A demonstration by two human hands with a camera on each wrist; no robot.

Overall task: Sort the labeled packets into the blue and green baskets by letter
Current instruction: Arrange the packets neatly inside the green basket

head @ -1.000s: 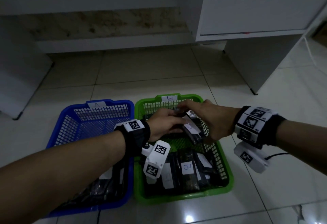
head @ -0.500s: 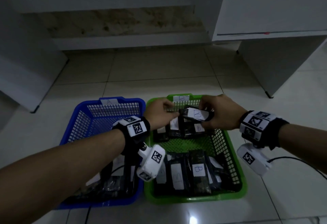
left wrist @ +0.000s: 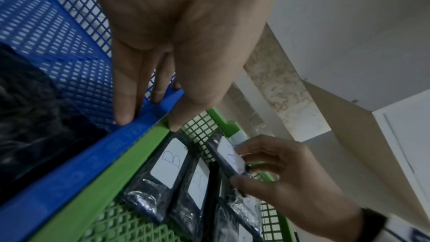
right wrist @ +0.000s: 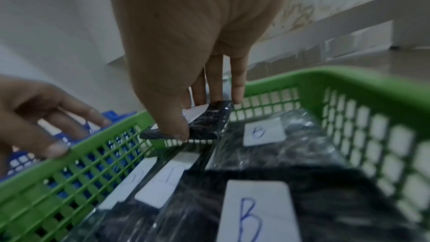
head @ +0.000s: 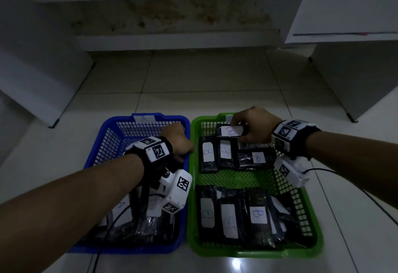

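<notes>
**Fingers steadying, fingers placing**

Left hand (head: 179, 141) fingers (left wrist: 124, 106) straight, pressed on blue basket (head: 103, 143) rim, likely bracing. Farther: right hand (head: 256, 125) fingers (right wrist: 237, 87) pinched on B-labelled packet (head: 231, 131), hovering over green basket (head: 195, 135) far end, ready to drop.

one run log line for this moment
right hand: pinches B packet over green basket | left hand: on blue basket rim

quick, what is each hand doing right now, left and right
Left hand: open, fingers resting on the blue basket rim.
Right hand: pinching a packet over the green basket.
</notes>
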